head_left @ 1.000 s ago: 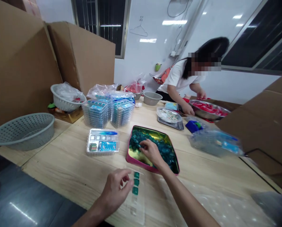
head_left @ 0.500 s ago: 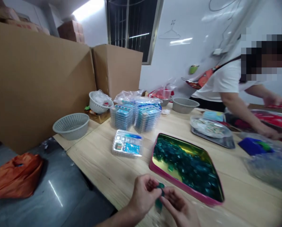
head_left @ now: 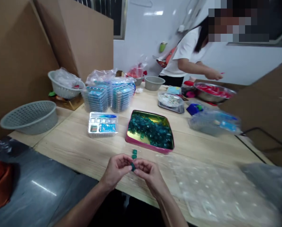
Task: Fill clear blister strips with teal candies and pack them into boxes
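Both hands (head_left: 114,171) pinch a green piece (head_left: 133,167). The right hand (head_left: 150,174) has left the tin (head_left: 148,145); picking seems paused.

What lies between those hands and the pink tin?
In the head view, green pieces lie between the pink tin and the left hand and right hand.

The desk (head_left: 67,145) under the fingers (head_left: 142,163) is wood. Past them, a white wall (head_left: 138,31) has dark windows (head_left: 118,20). Left of them, the gray floor (head_left: 46,176) shines.
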